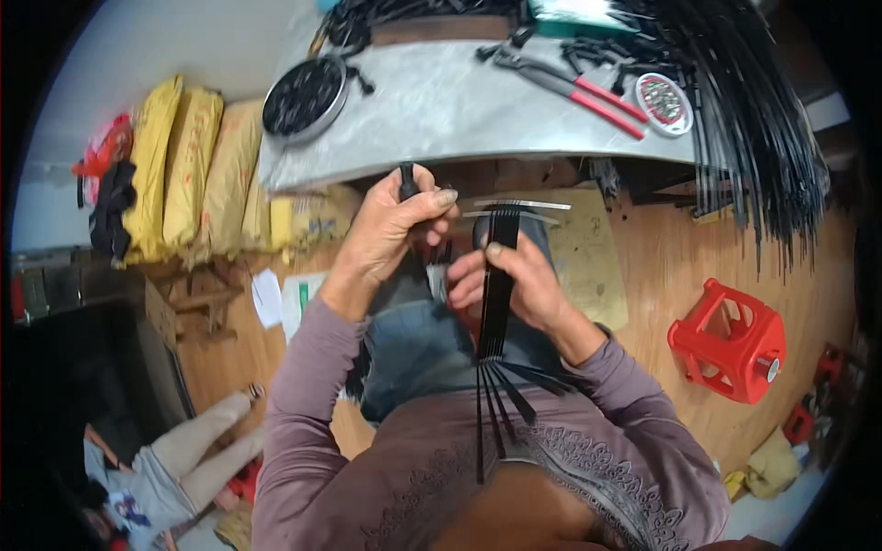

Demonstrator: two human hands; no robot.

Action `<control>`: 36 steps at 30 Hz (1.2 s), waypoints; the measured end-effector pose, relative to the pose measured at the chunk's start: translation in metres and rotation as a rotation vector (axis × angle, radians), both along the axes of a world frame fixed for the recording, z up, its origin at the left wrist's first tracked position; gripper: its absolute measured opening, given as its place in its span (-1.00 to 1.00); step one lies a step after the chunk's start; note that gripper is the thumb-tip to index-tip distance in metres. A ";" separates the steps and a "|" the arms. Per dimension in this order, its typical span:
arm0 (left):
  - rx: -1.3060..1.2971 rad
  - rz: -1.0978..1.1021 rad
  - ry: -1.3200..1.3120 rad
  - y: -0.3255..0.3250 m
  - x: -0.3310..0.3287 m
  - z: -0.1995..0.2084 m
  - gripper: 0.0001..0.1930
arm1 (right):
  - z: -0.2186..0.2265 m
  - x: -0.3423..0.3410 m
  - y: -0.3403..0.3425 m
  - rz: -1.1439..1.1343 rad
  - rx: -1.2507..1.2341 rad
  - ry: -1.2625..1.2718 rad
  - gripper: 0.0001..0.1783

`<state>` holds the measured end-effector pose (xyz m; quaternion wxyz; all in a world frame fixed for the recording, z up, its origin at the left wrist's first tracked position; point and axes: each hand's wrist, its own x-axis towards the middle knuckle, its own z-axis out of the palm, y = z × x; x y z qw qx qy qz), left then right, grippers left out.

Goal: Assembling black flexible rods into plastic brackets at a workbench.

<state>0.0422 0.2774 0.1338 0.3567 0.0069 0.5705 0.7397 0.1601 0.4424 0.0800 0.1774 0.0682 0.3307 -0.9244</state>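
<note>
My left hand (400,220) is closed in front of the table edge. A short black cylindrical piece (407,182) sticks up from its fingers, and the thumb presses against the index finger. Apart from it, my right hand (519,280) grips a bundle of thin black strips (497,298) with the thumb across its front. The strips lie tightly side by side along most of their length, then spread out at the lower end towards my chest. Two thin pale strips (524,204) cross the bundle's top end. Whether they are fastened to it, I cannot tell.
On the grey table (423,110) lie a round tin of black parts (305,96), red-handled cutters (588,99) and a bowl of small metal pieces (663,104). Long black rods (753,129) hang off its right end. A red stool (730,342), yellow sacks (188,170) and another person (175,468) are nearby.
</note>
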 end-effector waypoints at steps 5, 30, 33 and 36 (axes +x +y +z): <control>0.275 0.230 -0.155 -0.029 0.051 -0.040 -0.81 | 0.007 0.000 -0.030 0.050 0.041 -0.012 -0.67; 0.443 0.253 -0.108 -0.047 0.045 -0.040 -0.81 | 0.015 0.013 -0.064 -0.046 0.303 0.007 -0.69; 0.397 0.258 -0.076 -0.039 0.044 -0.038 -0.79 | 0.017 0.014 -0.059 -0.067 0.438 0.075 -0.69; 0.382 0.265 -0.075 -0.029 0.043 -0.032 -0.80 | 0.013 0.016 -0.052 -0.066 0.496 0.055 -0.69</control>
